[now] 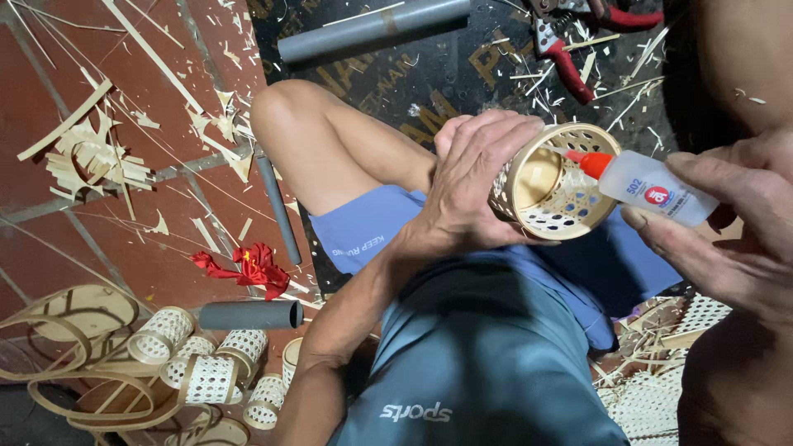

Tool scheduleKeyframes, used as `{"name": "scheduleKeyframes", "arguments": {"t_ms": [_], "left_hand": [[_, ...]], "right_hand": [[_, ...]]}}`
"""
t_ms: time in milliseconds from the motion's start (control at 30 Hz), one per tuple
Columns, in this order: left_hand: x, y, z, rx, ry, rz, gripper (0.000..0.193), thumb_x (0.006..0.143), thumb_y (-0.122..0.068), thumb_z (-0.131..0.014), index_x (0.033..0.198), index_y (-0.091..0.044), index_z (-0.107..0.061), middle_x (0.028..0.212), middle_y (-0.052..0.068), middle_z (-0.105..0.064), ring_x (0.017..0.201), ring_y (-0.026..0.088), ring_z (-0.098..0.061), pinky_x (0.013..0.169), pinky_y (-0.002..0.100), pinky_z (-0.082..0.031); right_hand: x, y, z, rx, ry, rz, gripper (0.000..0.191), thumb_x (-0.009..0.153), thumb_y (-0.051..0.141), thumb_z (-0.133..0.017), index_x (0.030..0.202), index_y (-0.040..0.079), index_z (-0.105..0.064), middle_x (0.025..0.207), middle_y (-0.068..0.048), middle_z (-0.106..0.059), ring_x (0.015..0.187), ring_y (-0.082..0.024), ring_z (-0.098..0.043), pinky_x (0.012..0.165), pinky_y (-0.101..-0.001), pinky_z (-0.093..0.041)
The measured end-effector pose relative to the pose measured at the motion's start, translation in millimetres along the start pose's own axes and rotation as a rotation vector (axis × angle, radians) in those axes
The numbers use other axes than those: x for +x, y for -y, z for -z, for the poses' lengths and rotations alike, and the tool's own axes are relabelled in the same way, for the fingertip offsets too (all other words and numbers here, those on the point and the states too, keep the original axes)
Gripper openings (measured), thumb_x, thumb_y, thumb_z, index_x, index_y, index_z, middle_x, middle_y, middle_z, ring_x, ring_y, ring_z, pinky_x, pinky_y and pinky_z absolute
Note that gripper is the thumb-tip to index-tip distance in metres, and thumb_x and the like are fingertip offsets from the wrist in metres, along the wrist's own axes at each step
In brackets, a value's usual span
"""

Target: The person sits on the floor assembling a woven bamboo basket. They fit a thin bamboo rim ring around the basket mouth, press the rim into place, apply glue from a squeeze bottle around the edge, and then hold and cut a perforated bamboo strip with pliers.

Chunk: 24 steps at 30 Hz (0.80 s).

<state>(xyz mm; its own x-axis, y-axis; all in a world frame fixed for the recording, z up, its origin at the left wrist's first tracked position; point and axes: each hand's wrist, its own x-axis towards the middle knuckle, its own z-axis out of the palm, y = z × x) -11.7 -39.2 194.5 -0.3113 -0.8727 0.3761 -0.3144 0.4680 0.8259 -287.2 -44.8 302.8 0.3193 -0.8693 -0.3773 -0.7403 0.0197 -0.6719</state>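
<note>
Left hand fingers wrapped round woven cup (mouth toward camera), right hand fingers clamped on glue bottle, red tip at rim.

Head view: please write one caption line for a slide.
Left hand grips a small woven cane cylinder while right hand aims a glue bottle at its rim.

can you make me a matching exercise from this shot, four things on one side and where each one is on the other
Things:
1. glue bottle
2. woven cup
3. red-handled cutters
4. red cloth

Places:
A. on the tiled floor, beside a grey tube
B. in the right hand
C. on the dark mat at the top
D. in the left hand

Pairs: 1-B, 2-D, 3-C, 4-A
</note>
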Motion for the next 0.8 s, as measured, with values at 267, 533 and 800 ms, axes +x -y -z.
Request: {"name": "scheduleKeyframes", "arguments": {"t_ms": [267, 533, 800], "left_hand": [[-0.3, 0.9, 0.2, -0.005, -0.002, 0.005, 0.108, 0.07, -0.053, -0.099, 0.15, -0.009, -0.041, 0.148, 0.006, -0.052, 0.138, 0.026, -0.049, 0.117, 0.045, -0.032], [-1.4, 1.0, 1.6, 0.004, 0.033, 0.014, 0.107, 0.069, -0.052, -0.099, 0.149, -0.009, -0.042, 0.148, 0.006, -0.052, 0.138, 0.026, -0.049, 0.118, 0.046, -0.031], [-2.9, 1.4, 0.9, 0.033, 0.039, 0.012, 0.104, 0.071, -0.048, -0.098, 0.149, -0.007, -0.044, 0.149, 0.006, -0.052, 0.138, 0.027, -0.048, 0.118, 0.046, -0.031]], "right_hand": [[-2.0, 0.3, -3.4, -0.008, -0.05, 0.047, 0.049, 0.098, 0.029, -0.061, 0.125, -0.011, -0.062, 0.094, -0.023, -0.072, 0.074, -0.025, -0.075, 0.063, -0.027, -0.059], [-12.5, -76.1, -15.5, 0.405, 0.05, -0.494, 0.055, 0.103, 0.041, -0.058, 0.127, -0.008, -0.065, 0.097, -0.023, -0.074, 0.076, -0.023, -0.075, 0.064, -0.0249, -0.059], [2.8, -110.6, -12.9, 0.869, 0.104, -1.201, 0.057, 0.108, 0.049, -0.057, 0.127, -0.003, -0.068, 0.096, -0.021, -0.076, 0.071, -0.02, -0.074, 0.061, -0.0225, -0.059]]}}
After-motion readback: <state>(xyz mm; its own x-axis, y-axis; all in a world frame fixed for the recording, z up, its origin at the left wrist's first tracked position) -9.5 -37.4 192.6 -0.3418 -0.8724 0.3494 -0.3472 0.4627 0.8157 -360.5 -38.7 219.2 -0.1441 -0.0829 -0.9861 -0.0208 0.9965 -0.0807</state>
